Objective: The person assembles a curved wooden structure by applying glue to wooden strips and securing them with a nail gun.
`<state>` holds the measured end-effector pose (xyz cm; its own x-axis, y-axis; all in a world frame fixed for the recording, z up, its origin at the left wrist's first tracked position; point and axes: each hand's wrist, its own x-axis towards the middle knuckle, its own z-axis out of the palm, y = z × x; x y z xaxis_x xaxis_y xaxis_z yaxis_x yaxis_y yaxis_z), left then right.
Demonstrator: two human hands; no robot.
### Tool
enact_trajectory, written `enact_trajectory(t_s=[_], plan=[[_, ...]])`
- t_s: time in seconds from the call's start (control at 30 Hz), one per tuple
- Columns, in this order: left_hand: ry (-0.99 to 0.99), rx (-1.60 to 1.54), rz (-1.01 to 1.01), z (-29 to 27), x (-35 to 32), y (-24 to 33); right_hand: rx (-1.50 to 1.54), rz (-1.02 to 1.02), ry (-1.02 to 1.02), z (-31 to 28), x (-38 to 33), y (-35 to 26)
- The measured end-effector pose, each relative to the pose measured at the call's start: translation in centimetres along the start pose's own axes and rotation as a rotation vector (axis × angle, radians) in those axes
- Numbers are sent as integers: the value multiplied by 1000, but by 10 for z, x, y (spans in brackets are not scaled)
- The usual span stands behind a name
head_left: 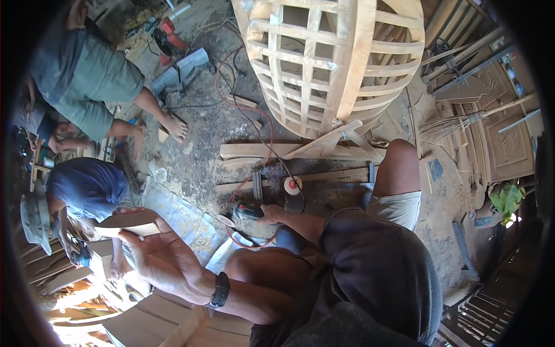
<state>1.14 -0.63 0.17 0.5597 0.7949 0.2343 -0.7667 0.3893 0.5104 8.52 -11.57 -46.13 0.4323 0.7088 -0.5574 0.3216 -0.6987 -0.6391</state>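
Raised at the left, my left hand [167, 257] has a dark watch on its wrist. Its fingers and thumb close round a small flat piece of wood [134, 222] with a pale edge. Lower down, near the floor, my right hand [272, 214] grips a dark angle grinder [248, 211]. The grinder's round disc [226, 221] points away to the left, apart from the wood. Just beyond the right hand, a white round container [292, 185] with a red centre rests by some wooden strips.
A large curved slatted wooden frame [351, 69] stands ahead, with planks [254, 151] at its base. A red cord [217, 78] crosses the floor. One co-worker [87, 185] bends at the left; another person [92, 81] stands behind. A broom [454, 122] lies right.
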Motion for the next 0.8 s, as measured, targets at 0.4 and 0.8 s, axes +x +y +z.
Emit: enact_trajectory(t_s=[0.4, 0.8], plan=[[-74, 466, 32, 36, -7, -44, -207, -234, 156, 29, -38, -12], [-554, 887, -112, 173, -21, -187, 733, -807, 421, -407, -306, -24]])
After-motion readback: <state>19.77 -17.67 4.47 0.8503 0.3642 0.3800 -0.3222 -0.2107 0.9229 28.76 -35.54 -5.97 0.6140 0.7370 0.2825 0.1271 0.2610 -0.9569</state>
